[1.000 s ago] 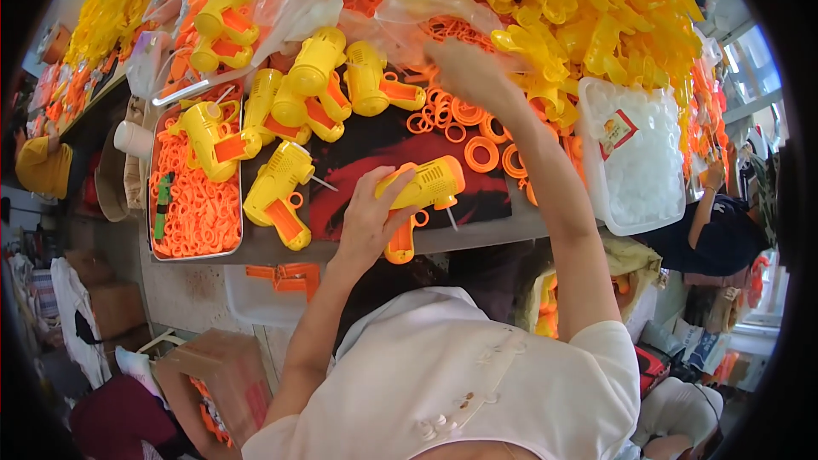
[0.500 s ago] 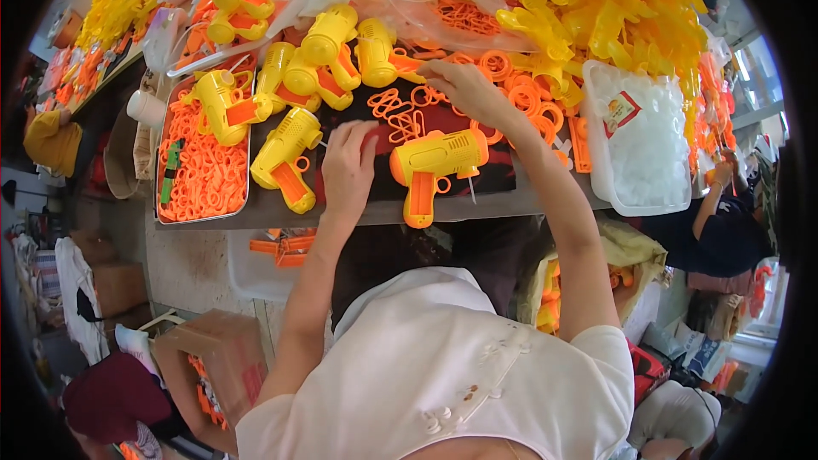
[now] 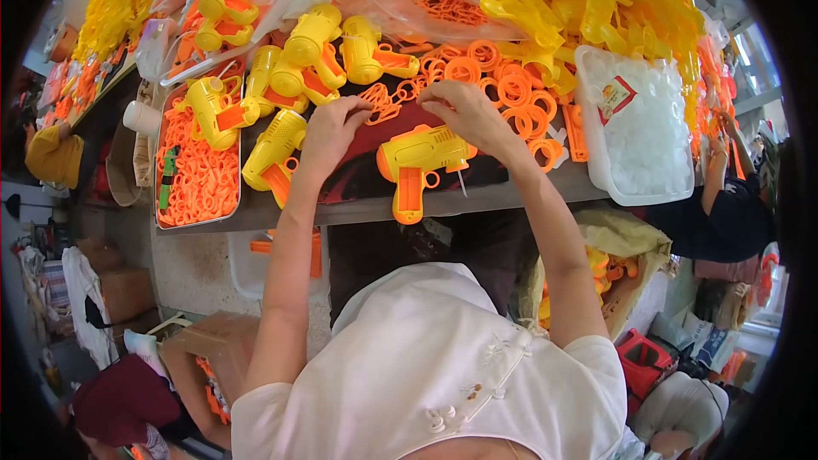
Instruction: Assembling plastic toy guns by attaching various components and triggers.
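Note:
A yellow toy blaster (image 3: 426, 152) with an orange handle panel lies on its side on the dark table mat, in front of and between my hands. From its lower right side sticks out a thin pale rod. My left hand (image 3: 335, 135) is just left of some orange zigzag pieces (image 3: 380, 109), thumb and fingers drawn together. Above the blaster, my right hand (image 3: 467, 115) has its fingertips pinched, beside the orange rings (image 3: 514, 89). What either hand holds, if anything, is too small to make out. Another yellow blaster (image 3: 274, 149) lies left of my left wrist.
More yellow blasters (image 3: 313, 34) lie at the back left. A metal tray (image 3: 198, 223) of small orange parts stands left; a white tub (image 3: 641, 198) of clear pieces stands right. Yellow parts (image 3: 596, 0) are heaped behind. Other people work at both sides.
My right hand has drawn back from the orange parts by the far blasters, toward me. My left hand has moved forward and left, to the zigzag pieces. The blaster in front stays lying there.

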### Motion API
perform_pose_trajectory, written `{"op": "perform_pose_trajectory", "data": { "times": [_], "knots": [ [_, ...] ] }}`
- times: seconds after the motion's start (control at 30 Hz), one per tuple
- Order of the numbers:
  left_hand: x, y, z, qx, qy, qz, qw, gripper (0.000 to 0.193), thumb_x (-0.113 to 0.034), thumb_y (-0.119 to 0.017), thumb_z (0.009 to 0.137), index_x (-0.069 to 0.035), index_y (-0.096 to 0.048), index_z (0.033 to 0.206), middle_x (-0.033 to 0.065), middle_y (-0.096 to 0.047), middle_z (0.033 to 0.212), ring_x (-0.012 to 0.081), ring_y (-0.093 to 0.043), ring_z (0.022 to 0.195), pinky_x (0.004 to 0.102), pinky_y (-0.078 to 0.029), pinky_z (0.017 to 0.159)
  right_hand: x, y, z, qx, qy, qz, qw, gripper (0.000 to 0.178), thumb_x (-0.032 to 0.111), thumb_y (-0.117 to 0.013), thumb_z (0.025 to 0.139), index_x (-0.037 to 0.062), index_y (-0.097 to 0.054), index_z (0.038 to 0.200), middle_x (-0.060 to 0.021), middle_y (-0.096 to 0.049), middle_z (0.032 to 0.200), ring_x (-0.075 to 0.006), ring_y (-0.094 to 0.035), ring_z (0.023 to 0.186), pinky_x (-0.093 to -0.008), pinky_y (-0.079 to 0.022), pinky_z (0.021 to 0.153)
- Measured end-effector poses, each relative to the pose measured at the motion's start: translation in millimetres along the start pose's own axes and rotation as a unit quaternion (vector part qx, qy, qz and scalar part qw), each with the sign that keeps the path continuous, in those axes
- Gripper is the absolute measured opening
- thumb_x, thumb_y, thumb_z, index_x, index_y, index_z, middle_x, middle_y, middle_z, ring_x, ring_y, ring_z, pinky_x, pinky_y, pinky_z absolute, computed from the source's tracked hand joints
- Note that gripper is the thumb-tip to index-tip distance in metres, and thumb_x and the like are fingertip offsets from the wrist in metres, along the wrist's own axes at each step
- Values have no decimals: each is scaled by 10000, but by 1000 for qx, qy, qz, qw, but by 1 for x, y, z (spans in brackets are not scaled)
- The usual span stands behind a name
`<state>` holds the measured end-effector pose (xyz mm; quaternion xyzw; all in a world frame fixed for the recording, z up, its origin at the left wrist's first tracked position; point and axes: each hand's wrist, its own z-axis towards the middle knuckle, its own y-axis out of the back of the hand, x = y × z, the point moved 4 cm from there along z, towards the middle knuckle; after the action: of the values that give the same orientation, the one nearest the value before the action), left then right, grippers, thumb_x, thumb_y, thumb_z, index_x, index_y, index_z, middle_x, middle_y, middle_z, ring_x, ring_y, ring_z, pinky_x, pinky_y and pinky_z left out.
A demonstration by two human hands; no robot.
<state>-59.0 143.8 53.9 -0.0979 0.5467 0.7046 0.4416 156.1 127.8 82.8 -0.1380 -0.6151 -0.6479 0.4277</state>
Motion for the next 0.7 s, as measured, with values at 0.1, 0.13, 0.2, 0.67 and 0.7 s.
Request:
{"op": "perform_pose_trajectory", "data": {
  "times": [0.1,0.13,0.2,0.67,0.7],
  "knots": [
    [8,5,3,83,160,-121,976,186,-98,-662,839,-1,-650,998,96,-696,875,171,-661,776,288,-496,709,3,-6,5,-13,4,8,1000,179,87,-608,883,-8,-645,1030,-127,-679,912,-258,-663,835,-336,-513,748],
    [4,7,3,85,159,-119,976,186,-98,-662,839,-1,-650,998,96,-696,875,171,-661,776,288,-496,709,5,-8,7,-20,11,23,999,189,96,-613,883,-4,-643,1040,-126,-672,936,-259,-660,844,-335,-512,748],
    [-10,10,-2,70,194,-230,951,201,-108,-659,864,33,-643,1007,39,-683,830,111,-622,742,255,-484,692,17,-17,7,-56,41,65,995,202,110,-622,879,7,-644,1052,-124,-661,966,-263,-654,855,-337,-513,746],
    [-61,-13,-65,20,-30,40,999,447,-90,-739,776,-66,-601,1200,123,-553,1230,238,-556,1121,321,-467,900,26,-8,-55,-49,69,43,995,168,89,-648,846,52,-633,1009,-44,-598,794,-201,-558,802,-320,-445,723],
    [-57,-19,-67,25,19,-76,997,551,-99,-764,736,-64,-567,1249,132,-549,1237,306,-549,1131,359,-459,935,17,-11,-56,-44,-63,183,980,111,88,-647,845,63,-635,952,-34,-580,743,-190,-539,762,-320,-411,734]
  ]
}}
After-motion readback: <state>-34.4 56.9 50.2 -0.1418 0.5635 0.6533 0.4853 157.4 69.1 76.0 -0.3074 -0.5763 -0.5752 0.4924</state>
